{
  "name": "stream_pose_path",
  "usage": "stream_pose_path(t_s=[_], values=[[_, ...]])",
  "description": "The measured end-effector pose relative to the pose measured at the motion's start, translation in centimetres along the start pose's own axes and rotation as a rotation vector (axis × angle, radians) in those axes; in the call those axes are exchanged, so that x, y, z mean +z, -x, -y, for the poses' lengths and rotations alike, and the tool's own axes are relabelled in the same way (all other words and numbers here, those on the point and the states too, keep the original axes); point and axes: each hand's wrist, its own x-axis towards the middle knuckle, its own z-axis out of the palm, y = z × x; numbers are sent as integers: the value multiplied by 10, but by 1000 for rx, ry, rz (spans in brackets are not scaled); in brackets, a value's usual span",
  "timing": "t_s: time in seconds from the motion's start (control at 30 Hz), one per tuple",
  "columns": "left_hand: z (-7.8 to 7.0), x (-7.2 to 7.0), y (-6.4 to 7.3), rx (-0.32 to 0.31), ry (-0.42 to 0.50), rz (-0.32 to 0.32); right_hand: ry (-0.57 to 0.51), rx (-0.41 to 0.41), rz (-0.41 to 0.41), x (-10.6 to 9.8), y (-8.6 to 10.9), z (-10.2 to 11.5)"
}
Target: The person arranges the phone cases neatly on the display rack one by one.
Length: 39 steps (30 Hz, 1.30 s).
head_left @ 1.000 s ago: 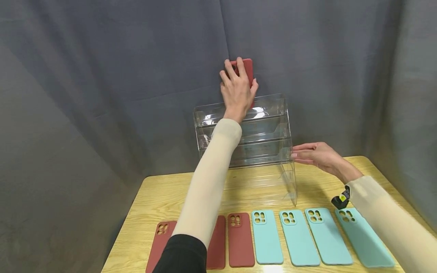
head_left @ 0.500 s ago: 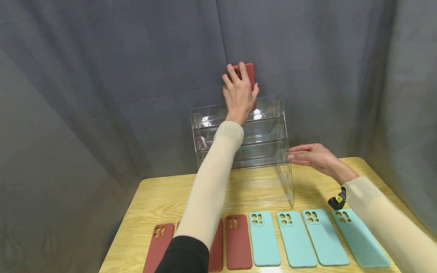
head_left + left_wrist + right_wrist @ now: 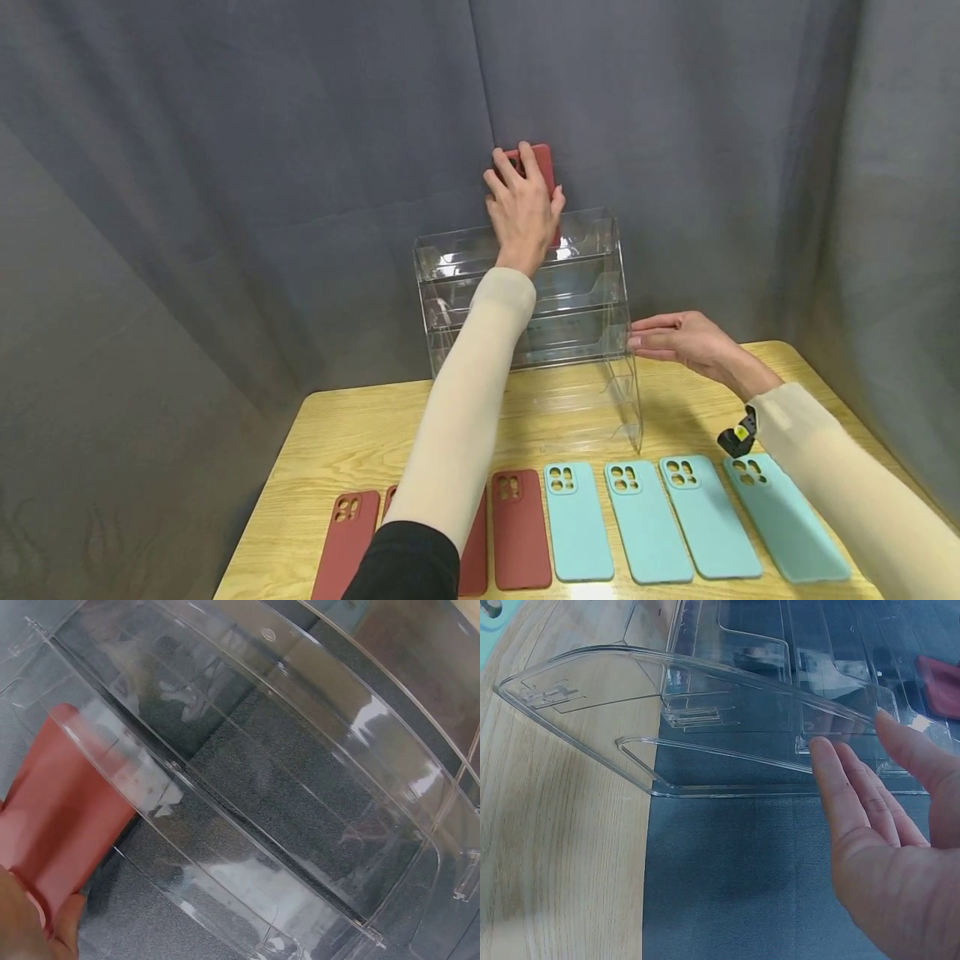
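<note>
My left hand (image 3: 521, 212) grips a red phone case (image 3: 544, 167) with its fingers over the camera-cutout end. The case stands upright, its lower end at the top tier of a clear acrylic tiered display stand (image 3: 573, 325). In the left wrist view, the lower end of the red case (image 3: 71, 810) overlaps the clear front lip, and the thumb lies along its edge. My right hand (image 3: 693, 340) is at the stand's right side, fingers straight. In the right wrist view, the fingertips and thumb of that hand (image 3: 885, 847) are right at the clear side panel (image 3: 727, 671).
Several red phone cases (image 3: 521, 533) lie at the front left of the wooden table (image 3: 360, 425), partly hidden by my left sleeve. Several turquoise phone cases (image 3: 581, 525) continue the row to the right. A grey curtain (image 3: 300, 167) hangs close behind the stand.
The left hand and the red case have sunk slightly toward the stand's top tier. The right hand stays at the side panel. The whole view has shifted a little.
</note>
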Motion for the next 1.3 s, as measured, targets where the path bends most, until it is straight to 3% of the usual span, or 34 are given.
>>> stream_pose_path(t_s=[0.5, 0.87, 1.07, 1.3], values=[[-1, 7, 8, 42, 0, -4, 5, 0, -9, 2, 2, -1], [3, 4, 9, 62, 3, 58, 23, 1, -19, 4, 1, 0], [11, 6, 10, 83, 15, 73, 26, 2, -19, 4, -1, 1], [32, 7, 18, 136, -13, 15, 54, 7, -25, 5, -3, 2]])
